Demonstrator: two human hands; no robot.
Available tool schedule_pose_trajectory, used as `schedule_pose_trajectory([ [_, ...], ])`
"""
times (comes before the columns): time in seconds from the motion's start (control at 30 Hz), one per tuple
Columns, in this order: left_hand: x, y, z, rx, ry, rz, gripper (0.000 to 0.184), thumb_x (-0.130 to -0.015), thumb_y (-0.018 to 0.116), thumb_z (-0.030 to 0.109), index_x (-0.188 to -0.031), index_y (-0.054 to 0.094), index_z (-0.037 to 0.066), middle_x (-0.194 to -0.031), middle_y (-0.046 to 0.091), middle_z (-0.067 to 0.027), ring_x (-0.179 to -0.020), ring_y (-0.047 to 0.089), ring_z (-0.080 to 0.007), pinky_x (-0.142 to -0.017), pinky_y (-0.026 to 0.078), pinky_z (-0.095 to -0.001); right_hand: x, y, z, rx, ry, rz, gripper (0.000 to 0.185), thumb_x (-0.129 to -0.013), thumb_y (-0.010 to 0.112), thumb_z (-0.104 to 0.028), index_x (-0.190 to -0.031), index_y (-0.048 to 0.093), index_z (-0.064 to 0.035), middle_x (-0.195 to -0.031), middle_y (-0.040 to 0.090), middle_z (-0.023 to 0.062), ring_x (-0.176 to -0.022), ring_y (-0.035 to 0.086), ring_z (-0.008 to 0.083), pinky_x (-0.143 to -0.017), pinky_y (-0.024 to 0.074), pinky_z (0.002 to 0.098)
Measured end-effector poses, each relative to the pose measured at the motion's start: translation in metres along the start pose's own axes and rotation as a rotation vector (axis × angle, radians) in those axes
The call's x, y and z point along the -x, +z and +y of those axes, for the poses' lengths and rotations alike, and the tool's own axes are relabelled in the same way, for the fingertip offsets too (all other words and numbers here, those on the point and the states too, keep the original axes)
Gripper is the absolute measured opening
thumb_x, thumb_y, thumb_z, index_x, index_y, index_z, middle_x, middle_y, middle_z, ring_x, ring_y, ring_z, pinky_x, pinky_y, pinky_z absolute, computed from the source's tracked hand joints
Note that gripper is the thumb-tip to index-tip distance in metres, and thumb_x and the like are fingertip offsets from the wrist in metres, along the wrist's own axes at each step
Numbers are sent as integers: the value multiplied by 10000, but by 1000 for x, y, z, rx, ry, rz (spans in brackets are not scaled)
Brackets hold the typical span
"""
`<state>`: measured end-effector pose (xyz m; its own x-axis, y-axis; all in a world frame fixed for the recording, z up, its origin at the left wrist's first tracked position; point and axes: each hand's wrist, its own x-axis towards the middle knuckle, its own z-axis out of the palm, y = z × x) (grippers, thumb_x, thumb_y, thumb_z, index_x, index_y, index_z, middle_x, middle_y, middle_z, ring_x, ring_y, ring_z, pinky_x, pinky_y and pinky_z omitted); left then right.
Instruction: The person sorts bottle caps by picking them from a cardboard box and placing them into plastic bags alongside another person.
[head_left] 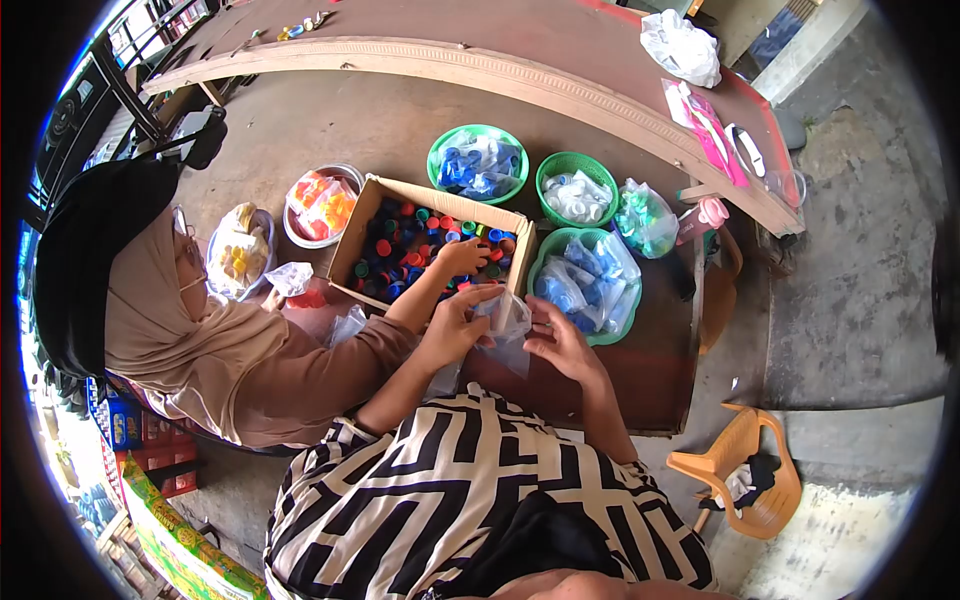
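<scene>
A clear plastic bag (512, 322) hangs between my two hands, just in front of the cardboard box. My left hand (456, 322) pinches its left side with closed fingers. At the bag's right edge, my right hand (560, 338) has its thumb and fingers around the plastic, and they look closed on it. Inside the cardboard box (352, 232) lie several bottle caps (412, 260) in red, blue and green. A co-worker's hand (464, 257) reaches into the caps, close beyond my left hand.
A co-worker (250, 370) sits at my left. Behind the box stand a green basket (432, 165) and another green basket (541, 178); a teal basket (630, 325) is at its right. White bowls (292, 225) are left. An orange chair (780, 455) stands right.
</scene>
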<state>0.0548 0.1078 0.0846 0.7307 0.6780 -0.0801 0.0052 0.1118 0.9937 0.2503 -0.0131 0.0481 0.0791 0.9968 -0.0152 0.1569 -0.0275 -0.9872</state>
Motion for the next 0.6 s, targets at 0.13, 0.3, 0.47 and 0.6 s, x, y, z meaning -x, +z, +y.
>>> schedule_pose_trajectory([
  [0.13, -4, -1, 3, 127, -88, 25, 445, -810, 470, -47, -1251, 533, -51, -1275, 495, -119, -736, 671, -166, -625, 575, -246, 10, 9, 28, -58, 89, -22, 565, -839, 707, -126, -1323, 440, -9, -1233, 545, 105, -1066, 581, 193, -919, 462, 323],
  [0.3, -7, -4, -7, 123, -63, 62, 446, -816, 468, -48, -1258, 525, -53, -1312, 467, -131, -741, 672, -171, -634, 582, -250, 8, 7, 38, 57, 273, -84, 354, -896, 600, -46, -1232, 515, 28, -1107, 612, 104, -930, 633, 154, -863, 487, 287],
  [0.47, -4, -7, -18, 141, -52, 90, 449, -816, 469, -54, -1262, 525, -48, -1354, 426, -144, -746, 677, -178, -645, 579, -249, 5, 10, 44, -56, 272, -17, 303, -906, 557, 0, -1207, 537, 27, -1108, 621, 96, -918, 628, 142, -865, 486, 276],
  [0.6, 1, -8, -32, 69, -43, 115, 448, -816, 475, -61, -1260, 530, -42, -1297, 479, -130, -708, 671, -160, -624, 561, -235, -10, 1, 40, 87, 173, 23, 295, -912, 548, -4, -1206, 543, 14, -1121, 620, 97, -973, 619, 151, -870, 487, 282],
])
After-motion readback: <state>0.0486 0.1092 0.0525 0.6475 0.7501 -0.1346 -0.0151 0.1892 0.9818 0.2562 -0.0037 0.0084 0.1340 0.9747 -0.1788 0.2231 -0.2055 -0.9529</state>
